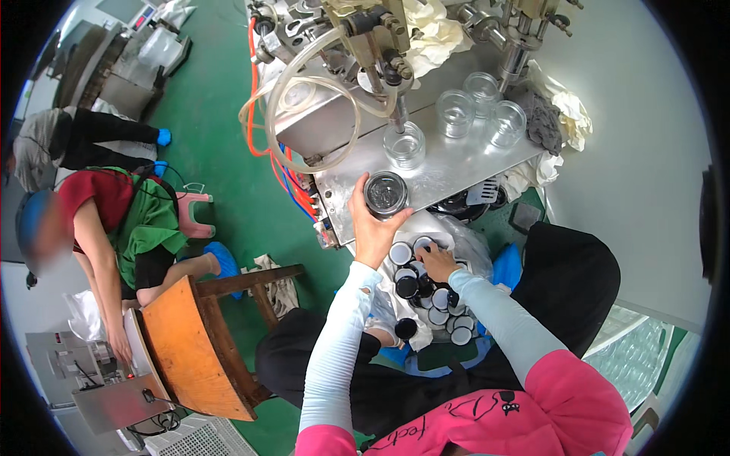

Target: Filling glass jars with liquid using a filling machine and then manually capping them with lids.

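Pink shirt (506, 414) fabric spans the foreground, below a left hand (372, 232) clasping a glass jar (385, 194), dark inside, thumb and fingers curved around its side at the near edge of a metal worktop (445, 176). The right hand (439, 264) dips into a heap of black, white-lined lids (407, 286); whether its fingers have closed on one cannot be told. Beyond, a clear jar (404, 146) stands beneath a nozzle (399, 112), three more jars (455, 115) to its right.
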`<move>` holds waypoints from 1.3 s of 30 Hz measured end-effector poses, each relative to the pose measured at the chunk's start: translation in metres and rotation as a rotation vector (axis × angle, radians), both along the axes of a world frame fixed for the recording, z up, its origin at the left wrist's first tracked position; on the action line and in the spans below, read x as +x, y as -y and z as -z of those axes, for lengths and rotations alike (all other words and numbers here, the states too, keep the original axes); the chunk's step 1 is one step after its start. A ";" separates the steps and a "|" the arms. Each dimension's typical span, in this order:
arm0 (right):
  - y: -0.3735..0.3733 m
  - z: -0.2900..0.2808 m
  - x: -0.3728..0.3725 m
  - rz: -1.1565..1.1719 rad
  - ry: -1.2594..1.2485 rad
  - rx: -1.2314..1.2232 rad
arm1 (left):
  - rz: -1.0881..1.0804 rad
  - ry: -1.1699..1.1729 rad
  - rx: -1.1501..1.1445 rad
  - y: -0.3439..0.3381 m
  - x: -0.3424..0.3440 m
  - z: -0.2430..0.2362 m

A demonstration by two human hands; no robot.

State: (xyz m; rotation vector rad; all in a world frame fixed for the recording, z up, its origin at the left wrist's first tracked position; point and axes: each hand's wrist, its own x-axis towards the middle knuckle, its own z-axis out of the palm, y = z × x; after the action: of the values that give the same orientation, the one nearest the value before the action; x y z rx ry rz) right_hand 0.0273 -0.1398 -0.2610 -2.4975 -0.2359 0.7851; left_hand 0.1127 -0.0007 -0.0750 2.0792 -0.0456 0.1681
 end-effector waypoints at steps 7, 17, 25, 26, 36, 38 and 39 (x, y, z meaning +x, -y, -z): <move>0.024 -0.044 0.016 0.483 -0.469 0.799 | -0.015 0.023 -0.097 -0.003 0.003 0.010; 0.025 -0.276 0.044 -0.116 0.497 0.729 | 0.037 0.095 -0.261 -0.006 -0.064 -0.039; 0.000 -0.347 0.006 -0.734 0.399 0.806 | 0.379 -0.197 -0.608 -0.036 -0.137 -0.107; -0.005 -0.352 0.004 -0.847 0.278 0.880 | 0.464 -0.433 -0.657 -0.049 -0.150 -0.118; -0.033 -0.384 -0.067 -0.545 0.575 0.755 | 0.386 -0.075 -0.687 -0.055 -0.205 -0.150; -0.046 -0.376 -0.068 -0.572 0.556 0.781 | 0.330 0.012 -0.694 -0.062 -0.212 -0.150; -0.058 -0.372 -0.069 -0.550 0.637 0.772 | 0.198 0.068 -0.507 -0.070 -0.215 -0.151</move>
State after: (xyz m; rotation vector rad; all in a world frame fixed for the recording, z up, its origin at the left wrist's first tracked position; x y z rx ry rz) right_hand -0.0421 -0.0815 0.1108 -1.8441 -1.2227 0.0012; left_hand -0.1022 0.0694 0.0758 1.5525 -0.2263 0.1145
